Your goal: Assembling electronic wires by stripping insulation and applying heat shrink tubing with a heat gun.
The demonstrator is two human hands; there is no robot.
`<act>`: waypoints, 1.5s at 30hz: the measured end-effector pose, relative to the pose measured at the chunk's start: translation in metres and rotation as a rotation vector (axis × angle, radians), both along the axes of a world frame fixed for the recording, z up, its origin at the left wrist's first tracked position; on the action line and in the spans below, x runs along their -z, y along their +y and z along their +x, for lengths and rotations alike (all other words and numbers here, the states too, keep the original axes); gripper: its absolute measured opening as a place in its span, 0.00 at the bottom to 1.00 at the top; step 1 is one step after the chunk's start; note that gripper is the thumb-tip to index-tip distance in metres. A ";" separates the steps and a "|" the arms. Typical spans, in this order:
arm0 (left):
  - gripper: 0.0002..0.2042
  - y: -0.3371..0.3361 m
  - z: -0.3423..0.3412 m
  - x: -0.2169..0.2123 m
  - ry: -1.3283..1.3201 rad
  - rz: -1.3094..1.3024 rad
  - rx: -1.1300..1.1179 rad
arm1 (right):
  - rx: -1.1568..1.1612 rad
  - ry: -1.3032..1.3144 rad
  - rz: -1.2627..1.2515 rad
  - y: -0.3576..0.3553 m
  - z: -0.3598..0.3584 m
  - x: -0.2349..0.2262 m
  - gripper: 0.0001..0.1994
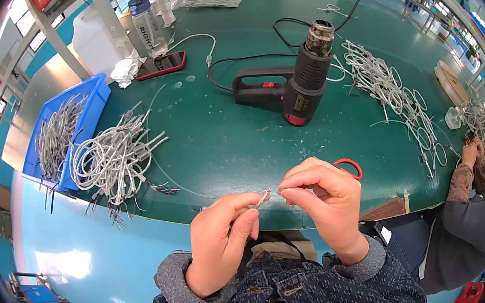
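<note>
My left hand (pixel 226 235) pinches the end of a thin cable, whose silvery, frayed tip (pixel 265 197) pokes out between thumb and forefinger. A few centimetres to its right, my right hand (pixel 327 199) is closed in a pinch; whatever its fingers hold is hidden or too small to make out. Both hands are raised over the front edge of the green table. Just behind the right hand shows a red loop-shaped handle (pixel 349 167), the rest of it covered. A pale, thin cable (pixel 167 175) curves from the bundle at left toward my left hand.
A black heat gun (pixel 305 81) stands nozzle-up mid-table, its cord trailing back. Grey cable bundles lie left (pixel 115 160) and right (pixel 388 90). Farther left are a blue bin (pixel 90 103) of short cables, a phone (pixel 161 65) and a bottle (pixel 147 27). A co-worker (pixel 472 227) sits at right.
</note>
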State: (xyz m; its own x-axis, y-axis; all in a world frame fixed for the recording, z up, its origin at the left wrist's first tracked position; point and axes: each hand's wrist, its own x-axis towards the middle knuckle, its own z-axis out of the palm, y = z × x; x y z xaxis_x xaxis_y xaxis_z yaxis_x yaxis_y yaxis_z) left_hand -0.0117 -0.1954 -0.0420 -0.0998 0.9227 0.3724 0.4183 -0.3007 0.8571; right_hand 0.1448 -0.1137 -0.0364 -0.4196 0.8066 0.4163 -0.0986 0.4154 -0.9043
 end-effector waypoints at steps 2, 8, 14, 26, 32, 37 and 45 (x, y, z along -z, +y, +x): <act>0.10 -0.004 0.005 0.004 -0.286 -0.162 0.002 | -0.016 -0.005 -0.083 -0.001 0.000 -0.002 0.05; 0.05 -0.004 0.004 0.001 -0.291 -0.186 0.009 | -0.037 -0.011 -0.095 -0.002 0.000 -0.002 0.06; 0.06 -0.004 0.004 -0.001 -0.305 -0.194 -0.002 | -0.046 0.010 -0.055 -0.002 -0.001 0.000 0.06; 0.06 -0.003 0.004 0.004 -0.307 -0.200 0.005 | -0.055 -0.005 -0.038 -0.001 -0.004 0.001 0.05; 0.06 -0.001 0.002 0.002 -0.198 -0.208 0.019 | -0.067 -0.071 0.030 0.002 -0.001 0.000 0.05; 0.07 0.000 0.007 0.002 -0.277 -0.201 0.031 | -0.109 -0.029 -0.091 0.000 -0.001 -0.004 0.05; 0.08 0.001 0.006 0.002 -0.409 -0.213 0.055 | -0.116 0.030 -0.209 -0.001 -0.001 -0.003 0.05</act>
